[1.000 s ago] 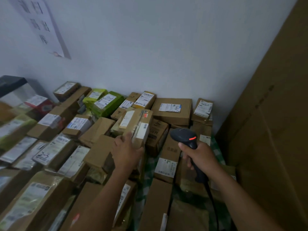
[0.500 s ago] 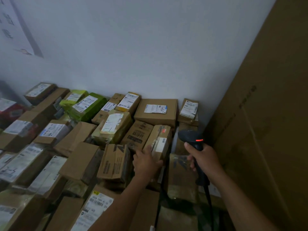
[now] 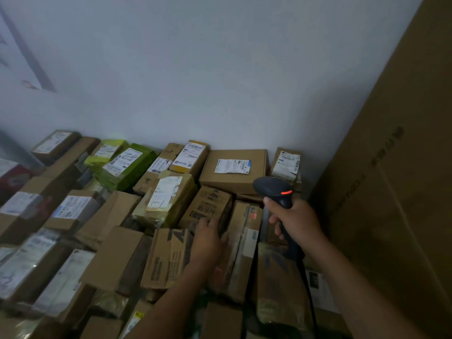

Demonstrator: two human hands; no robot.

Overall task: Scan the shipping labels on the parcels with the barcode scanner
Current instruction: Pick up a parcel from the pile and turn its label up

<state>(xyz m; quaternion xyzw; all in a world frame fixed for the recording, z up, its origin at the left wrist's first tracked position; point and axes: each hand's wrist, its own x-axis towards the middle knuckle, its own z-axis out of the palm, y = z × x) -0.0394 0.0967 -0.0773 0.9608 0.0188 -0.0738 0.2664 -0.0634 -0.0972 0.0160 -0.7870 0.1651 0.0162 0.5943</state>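
My right hand [image 3: 299, 223] grips the handle of a black barcode scanner [image 3: 270, 186]. An orange light glows on its head, and its cable hangs down past my wrist. My left hand [image 3: 207, 239] lies among the parcels with loosely bent fingers. Its thumb is against the side of a narrow cardboard parcel [image 3: 247, 231] that stands on edge, with a red mark and a white label. Its fingers reach over the far edge of a brown box with black print [image 3: 168, 258]. Ahead, a flat box with a white label [image 3: 233, 167] lies against the wall.
Several labelled cardboard parcels and green packages [image 3: 127, 167] cover the area from left to centre. A pale wall [image 3: 220, 81] stands behind them. A tall cardboard sheet [image 3: 396, 192] rises on the right, close to my right arm.
My left hand carried the narrow parcel to the right and set it on edge next to the scanner hand, then slid left off it. The view turned to the right.
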